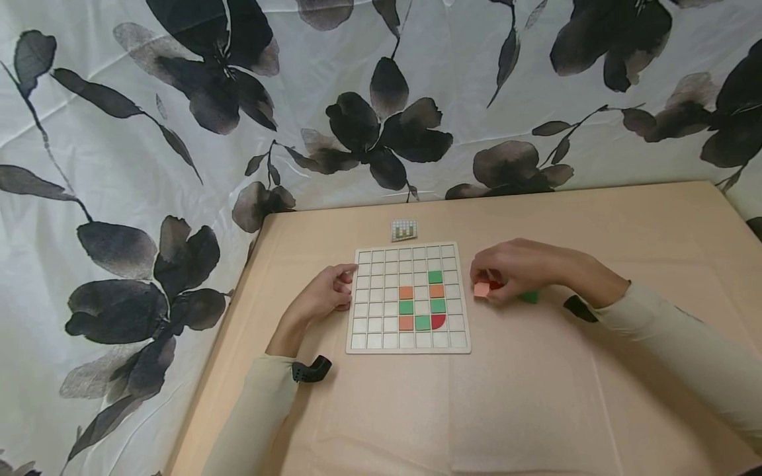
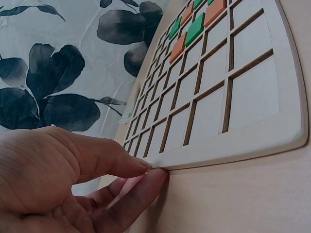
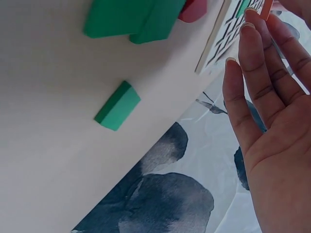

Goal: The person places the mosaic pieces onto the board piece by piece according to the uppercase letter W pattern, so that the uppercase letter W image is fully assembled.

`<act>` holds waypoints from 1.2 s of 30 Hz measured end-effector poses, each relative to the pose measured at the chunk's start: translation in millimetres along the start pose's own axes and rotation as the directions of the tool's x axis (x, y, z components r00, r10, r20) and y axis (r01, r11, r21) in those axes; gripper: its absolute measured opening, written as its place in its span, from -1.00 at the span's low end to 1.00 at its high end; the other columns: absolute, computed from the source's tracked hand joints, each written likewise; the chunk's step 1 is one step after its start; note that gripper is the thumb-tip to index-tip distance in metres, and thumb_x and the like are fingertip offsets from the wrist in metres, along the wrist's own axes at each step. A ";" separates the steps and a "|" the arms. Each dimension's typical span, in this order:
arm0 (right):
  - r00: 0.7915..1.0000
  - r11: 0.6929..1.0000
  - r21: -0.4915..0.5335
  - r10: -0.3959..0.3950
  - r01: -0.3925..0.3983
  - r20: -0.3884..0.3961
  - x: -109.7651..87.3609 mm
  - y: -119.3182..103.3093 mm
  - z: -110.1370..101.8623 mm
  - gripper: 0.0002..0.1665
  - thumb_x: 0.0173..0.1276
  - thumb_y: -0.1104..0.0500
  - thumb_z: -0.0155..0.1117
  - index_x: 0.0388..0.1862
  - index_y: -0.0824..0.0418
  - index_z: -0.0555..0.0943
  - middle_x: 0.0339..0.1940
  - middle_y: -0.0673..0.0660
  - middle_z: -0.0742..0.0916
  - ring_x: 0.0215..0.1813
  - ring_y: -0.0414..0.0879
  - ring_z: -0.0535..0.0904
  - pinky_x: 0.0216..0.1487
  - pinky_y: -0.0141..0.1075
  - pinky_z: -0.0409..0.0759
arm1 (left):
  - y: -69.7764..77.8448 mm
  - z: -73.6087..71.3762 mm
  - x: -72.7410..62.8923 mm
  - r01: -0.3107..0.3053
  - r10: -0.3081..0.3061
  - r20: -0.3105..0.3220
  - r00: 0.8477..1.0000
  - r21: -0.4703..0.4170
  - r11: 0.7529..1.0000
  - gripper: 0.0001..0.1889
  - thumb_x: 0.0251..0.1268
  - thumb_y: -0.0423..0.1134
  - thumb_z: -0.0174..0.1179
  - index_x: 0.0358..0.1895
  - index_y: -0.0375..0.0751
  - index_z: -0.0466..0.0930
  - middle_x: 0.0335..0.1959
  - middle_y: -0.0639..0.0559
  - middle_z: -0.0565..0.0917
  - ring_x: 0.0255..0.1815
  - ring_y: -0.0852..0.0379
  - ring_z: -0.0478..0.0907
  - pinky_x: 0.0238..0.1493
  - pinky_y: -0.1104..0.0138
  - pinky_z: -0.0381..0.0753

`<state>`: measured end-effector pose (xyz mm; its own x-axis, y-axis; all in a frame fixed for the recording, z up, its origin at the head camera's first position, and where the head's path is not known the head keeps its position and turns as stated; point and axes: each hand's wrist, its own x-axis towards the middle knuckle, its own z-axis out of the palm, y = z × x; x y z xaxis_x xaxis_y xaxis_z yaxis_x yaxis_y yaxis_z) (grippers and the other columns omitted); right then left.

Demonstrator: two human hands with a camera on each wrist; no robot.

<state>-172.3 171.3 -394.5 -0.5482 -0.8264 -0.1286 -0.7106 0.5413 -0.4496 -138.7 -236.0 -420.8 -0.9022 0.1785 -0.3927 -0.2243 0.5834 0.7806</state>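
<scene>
A white grid board [image 1: 381, 268] with thin wooden dividers lies on the table, holding several green and orange square tiles and one red tile with a rounded corner [image 1: 438, 321]. My left hand [image 1: 324, 291] is at the board's left edge; in the left wrist view the thumb and a finger pinch its rim [image 2: 228, 154]. To the right of the board, my right hand [image 1: 516, 268] pinches an orange tile [image 1: 481, 289] between thumb and fingers, just above the table. Green blocks [image 3: 119, 106] and a red piece [image 3: 194, 10] lie near this hand, partly hidden by it in the head view.
Behind the board stands a small card [image 1: 404, 230] with a printed grid pattern. The light wooden table [image 1: 524, 410] ends at a floral curtain [image 1: 333, 73] at the back and left. Black wrist bands [image 1: 311, 369] sit on both sleeves.
</scene>
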 end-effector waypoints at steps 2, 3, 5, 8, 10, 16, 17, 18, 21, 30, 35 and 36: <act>1.000 1.000 0.000 -0.004 0.004 -0.002 2.4 -0.6 -1.6 -0.72 0.16 0.02 0.55 -0.18 -0.15 0.65 -0.38 -0.14 0.62 -0.34 -0.27 0.49 -0.33 -0.37 0.50 | -0.1 0.2 -0.2 0.000 0.000 0.000 1.000 0.002 1.000 -0.28 0.29 -0.65 0.17 0.51 -0.16 0.31 0.06 -0.14 0.37 -0.12 0.03 0.42 -0.28 0.33 0.66; 1.000 1.000 -0.001 0.000 0.000 0.000 3.6 -0.9 -2.4 -0.73 0.17 0.01 0.54 -0.18 -0.16 0.65 -0.38 -0.14 0.63 -0.34 -0.28 0.49 -0.33 -0.37 0.50 | -0.2 0.2 -0.3 -0.001 0.001 0.001 1.000 0.002 1.000 -0.28 0.30 -0.65 0.16 0.51 -0.16 0.31 0.06 -0.14 0.37 -0.12 0.04 0.42 -0.28 0.33 0.66; 1.000 1.000 0.000 0.001 -0.001 0.004 6.3 -1.6 -3.9 -0.74 0.18 0.02 0.52 -0.18 -0.17 0.64 -0.38 -0.13 0.64 -0.35 -0.29 0.50 -0.32 -0.37 0.50 | -0.2 0.2 -0.4 -0.002 0.002 0.003 1.000 0.002 1.000 -0.28 0.30 -0.65 0.16 0.51 -0.16 0.31 0.07 -0.15 0.37 -0.11 0.03 0.42 -0.29 0.34 0.66; 1.000 1.000 0.010 -0.008 0.008 0.008 10.8 -2.6 -5.9 -0.74 0.19 0.04 0.50 -0.17 -0.17 0.64 -0.38 -0.14 0.63 -0.35 -0.27 0.51 -0.31 -0.35 0.49 | 0.1 0.0 -0.5 -0.001 0.001 0.003 1.000 0.006 1.000 -0.28 0.30 -0.65 0.16 0.52 -0.16 0.31 0.08 -0.16 0.37 -0.11 0.02 0.43 -0.28 0.34 0.67; 1.000 1.000 0.015 -0.012 0.011 0.011 13.9 -3.3 -6.7 -0.74 0.20 0.05 0.50 -0.16 -0.16 0.65 -0.38 -0.15 0.63 -0.34 -0.24 0.53 -0.31 -0.34 0.49 | -0.1 -0.2 -0.3 0.000 0.000 0.002 1.000 0.005 1.000 -0.28 0.30 -0.65 0.16 0.51 -0.16 0.31 0.08 -0.15 0.38 -0.11 0.02 0.43 -0.28 0.33 0.67; 1.000 0.999 0.041 -0.019 0.019 0.006 21.6 -6.4 -9.5 -0.74 0.22 0.05 0.49 -0.11 -0.16 0.67 -0.34 -0.14 0.64 -0.30 -0.20 0.54 -0.29 -0.32 0.49 | 0.8 -0.2 -1.2 -0.001 0.001 0.006 1.000 -0.005 1.000 -0.29 0.29 -0.66 0.16 0.50 -0.18 0.31 0.07 -0.14 0.36 -0.13 0.04 0.42 -0.29 0.33 0.65; 1.000 0.999 0.045 -0.023 0.023 0.006 23.2 -7.0 -10.0 -0.74 0.22 0.05 0.48 -0.11 -0.16 0.67 -0.34 -0.14 0.64 -0.30 -0.21 0.53 -0.29 -0.31 0.49 | 1.1 -0.4 -1.5 -0.001 0.002 0.007 1.000 -0.007 1.000 -0.29 0.29 -0.66 0.15 0.50 -0.18 0.31 0.07 -0.14 0.36 -0.13 0.04 0.42 -0.29 0.33 0.65; 1.000 0.999 0.049 -0.022 0.022 0.008 24.9 -7.6 -10.4 -0.74 0.22 0.05 0.47 -0.11 -0.16 0.66 -0.34 -0.13 0.64 -0.30 -0.21 0.53 -0.29 -0.31 0.49 | 1.2 -0.5 -1.7 -0.002 0.002 0.010 1.000 -0.010 1.000 -0.29 0.29 -0.67 0.15 0.51 -0.18 0.31 0.07 -0.15 0.36 -0.13 0.04 0.41 -0.29 0.33 0.65; 0.999 0.998 0.054 -0.033 0.032 0.013 31.3 -9.8 -11.1 -0.75 0.24 0.05 0.47 -0.11 -0.15 0.66 -0.34 -0.12 0.64 -0.29 -0.19 0.54 -0.28 -0.30 0.49 | 1.4 -1.1 -2.2 -0.002 0.002 0.012 1.000 -0.016 1.000 -0.28 0.29 -0.67 0.14 0.51 -0.18 0.31 0.08 -0.15 0.36 -0.13 0.04 0.41 -0.28 0.33 0.65; 0.996 0.995 0.050 -0.086 0.086 0.007 49.1 -15.2 -10.7 -0.75 0.24 0.02 0.49 -0.12 -0.12 0.67 -0.31 -0.13 0.66 -0.29 -0.14 0.57 -0.30 -0.30 0.52 | 2.0 -0.9 -3.2 -0.010 0.010 0.015 1.000 -0.023 1.000 -0.28 0.29 -0.68 0.14 0.51 -0.19 0.31 0.08 -0.16 0.36 -0.12 0.04 0.41 -0.29 0.33 0.64; 0.995 0.994 0.044 -0.100 0.099 0.014 56.8 -17.3 -10.4 -0.77 0.25 0.03 0.46 -0.12 -0.13 0.66 -0.31 -0.13 0.65 -0.30 -0.17 0.54 -0.29 -0.30 0.50 | 1.2 -1.1 -2.4 -0.010 0.010 0.009 1.000 -0.016 1.000 -0.28 0.29 -0.67 0.15 0.51 -0.18 0.31 0.07 -0.15 0.36 -0.12 0.03 0.40 -0.30 0.33 0.65; 0.995 0.994 0.041 -0.103 0.102 0.016 58.2 -17.6 -10.1 -0.77 0.26 0.03 0.46 -0.12 -0.13 0.66 -0.31 -0.13 0.65 -0.30 -0.18 0.54 -0.29 -0.30 0.50 | 1.1 -1.2 -2.3 -0.008 0.009 0.008 1.000 -0.020 1.000 -0.29 0.28 -0.67 0.15 0.50 -0.18 0.31 0.07 -0.15 0.36 -0.13 0.03 0.40 -0.30 0.33 0.65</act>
<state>-196.2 115.2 -385.2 -0.4654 -0.8799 -0.0959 -0.7441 0.4476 -0.4960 -137.3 -236.7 -418.4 -0.9013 0.1895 -0.3896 -0.2240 0.5659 0.7935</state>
